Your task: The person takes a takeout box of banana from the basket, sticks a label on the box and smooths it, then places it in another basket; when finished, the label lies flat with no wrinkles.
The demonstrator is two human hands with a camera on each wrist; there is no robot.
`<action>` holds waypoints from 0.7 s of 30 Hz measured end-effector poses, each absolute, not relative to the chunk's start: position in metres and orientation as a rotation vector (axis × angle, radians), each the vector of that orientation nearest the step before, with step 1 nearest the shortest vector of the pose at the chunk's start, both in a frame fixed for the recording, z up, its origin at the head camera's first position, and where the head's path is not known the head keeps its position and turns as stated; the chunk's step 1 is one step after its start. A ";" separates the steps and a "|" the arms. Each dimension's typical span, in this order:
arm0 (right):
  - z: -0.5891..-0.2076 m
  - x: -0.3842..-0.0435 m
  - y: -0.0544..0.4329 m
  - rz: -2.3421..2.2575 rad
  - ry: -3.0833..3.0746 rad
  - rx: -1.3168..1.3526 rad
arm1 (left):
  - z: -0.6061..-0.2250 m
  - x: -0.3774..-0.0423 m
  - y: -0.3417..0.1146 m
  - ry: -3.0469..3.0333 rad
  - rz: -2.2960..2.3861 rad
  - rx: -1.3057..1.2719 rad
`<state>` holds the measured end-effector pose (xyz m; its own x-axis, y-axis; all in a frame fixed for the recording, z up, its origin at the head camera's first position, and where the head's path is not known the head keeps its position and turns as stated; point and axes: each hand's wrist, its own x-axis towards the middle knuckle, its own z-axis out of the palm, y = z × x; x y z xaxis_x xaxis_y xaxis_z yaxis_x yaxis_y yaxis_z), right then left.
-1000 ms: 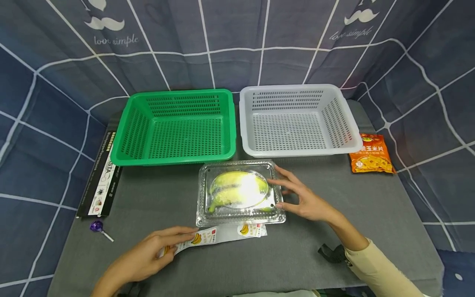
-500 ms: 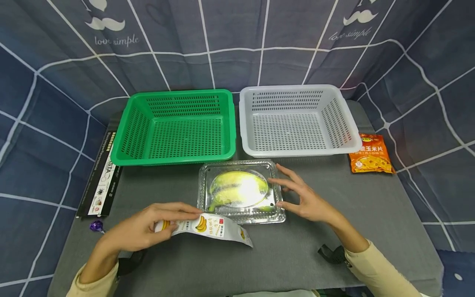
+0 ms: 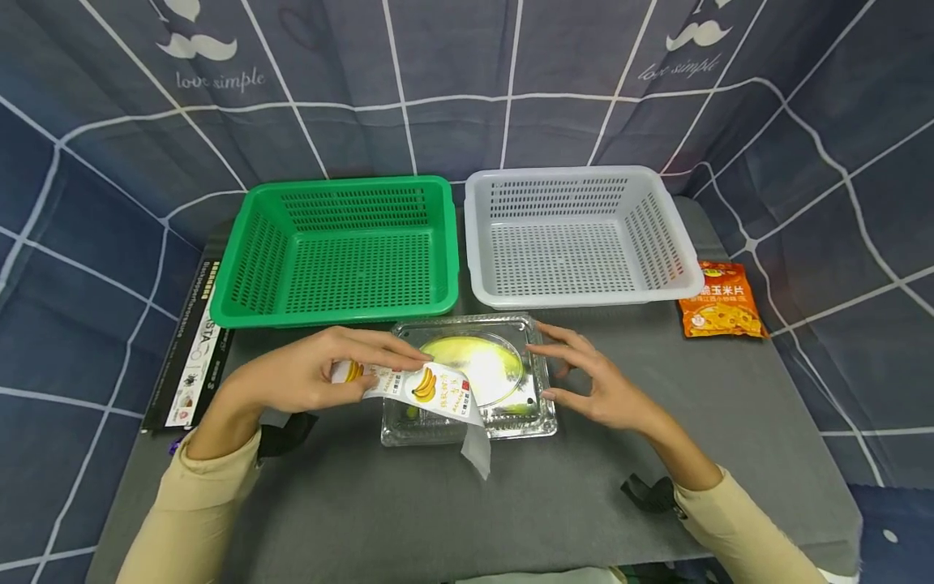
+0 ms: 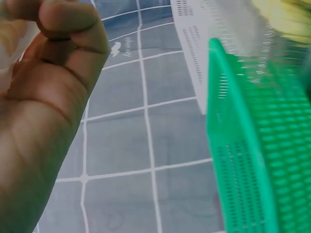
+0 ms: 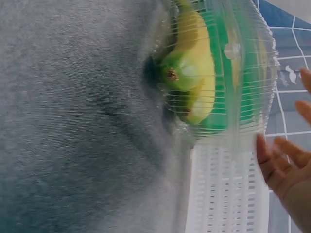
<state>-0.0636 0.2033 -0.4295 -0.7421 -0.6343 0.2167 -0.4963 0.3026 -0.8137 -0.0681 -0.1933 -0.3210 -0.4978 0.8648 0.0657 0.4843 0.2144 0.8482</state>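
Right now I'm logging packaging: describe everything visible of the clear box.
The clear box is rectangular and looks like shiny plastic, with ribbed sides and an oval on top. It lies flat on the grey table, lid on, in front of the green basket and white basket, with yellow-green bananas inside. The left hand pinches a label strip over its top; contact is unclear. The right hand is at its right edge.

white glare on clear lid (image 3: 503, 369) | head view fairly sharp | wrist views hazy, blurred
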 end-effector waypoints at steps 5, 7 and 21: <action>-0.417 -0.070 0.196 -1.574 2.232 -1.196 | -0.305 -0.086 -0.185 2.043 1.176 1.235; -0.412 -0.073 0.190 -1.640 2.104 -1.234 | -0.302 -0.095 -0.182 2.028 1.171 1.233; -0.406 -0.082 0.160 -1.665 1.730 -1.160 | -0.310 -0.135 -0.174 1.979 1.121 1.206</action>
